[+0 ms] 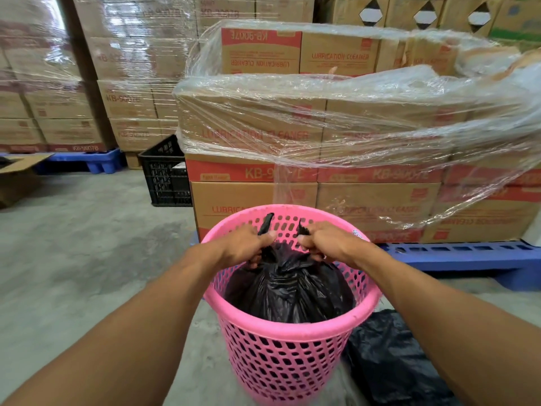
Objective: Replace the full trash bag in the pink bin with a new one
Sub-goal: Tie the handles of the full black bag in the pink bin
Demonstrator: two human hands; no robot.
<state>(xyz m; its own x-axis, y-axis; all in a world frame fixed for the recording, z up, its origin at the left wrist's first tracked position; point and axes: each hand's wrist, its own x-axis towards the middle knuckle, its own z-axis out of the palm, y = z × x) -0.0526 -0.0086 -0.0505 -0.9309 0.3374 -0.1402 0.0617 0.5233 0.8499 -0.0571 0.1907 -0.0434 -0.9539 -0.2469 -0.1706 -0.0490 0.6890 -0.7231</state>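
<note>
Head view: hands [245, 244] gripping bag [288, 291]

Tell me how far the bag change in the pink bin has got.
Done: the black bag's mouth is gathered shut. In hand: the left hand and right hand each grip a tail of it, apparently tying the knot, with the bag still down inside the pink bin. Left: lift it out and line the bin, perhaps with the black plastic lying beside it.

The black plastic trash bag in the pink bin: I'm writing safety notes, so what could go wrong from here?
1. The left hand and right hand pull thin twisted ends of the black plastic trash bag; they may tear.
2. The bulging bag could snag, lifting the light pink perforated plastic bin too.
</note>
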